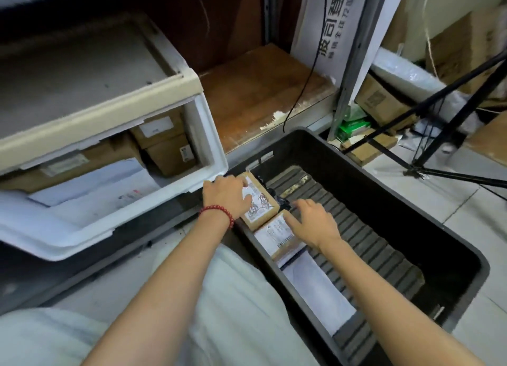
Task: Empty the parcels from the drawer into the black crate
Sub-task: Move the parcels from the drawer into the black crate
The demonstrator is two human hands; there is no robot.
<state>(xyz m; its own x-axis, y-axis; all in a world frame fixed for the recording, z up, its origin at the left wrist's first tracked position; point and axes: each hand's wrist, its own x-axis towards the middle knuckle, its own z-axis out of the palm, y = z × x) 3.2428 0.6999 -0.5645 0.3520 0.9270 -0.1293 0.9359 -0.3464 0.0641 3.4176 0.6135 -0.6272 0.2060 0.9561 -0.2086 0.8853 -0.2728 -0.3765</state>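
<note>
- Our left hand (226,198) grips a brown parcel (262,205) at the black crate's (384,198) wall.
- Our right hand (315,223), fingers straight, touches a labelled parcel (277,236) beside it.

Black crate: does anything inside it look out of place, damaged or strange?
The cardboard parcel under the left hand has dark scribbles drawn over its label, which looks odd. On the floor of the black crate, one rib shows a yellowish patch, perhaps wear. Nothing looks spilled.
</note>
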